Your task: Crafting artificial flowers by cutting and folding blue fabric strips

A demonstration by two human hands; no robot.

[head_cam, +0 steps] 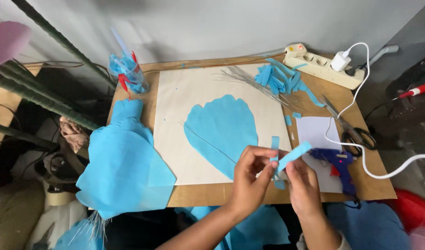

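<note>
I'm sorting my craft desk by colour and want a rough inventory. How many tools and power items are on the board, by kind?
Blue hot glue gun: 1
Black-handled metal scissors: 1
Cream plastic power strip: 1
White plug-in charger: 1
Total: 4

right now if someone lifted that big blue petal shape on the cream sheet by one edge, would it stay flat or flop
Likely flop: the blue petal looks like thin crepe paper, as the strip between the left hand and right hand bends freely. The thin wire lying along it might stiffen the middle. It probably weighs little and could tear or slide on the cream sheet.
</note>
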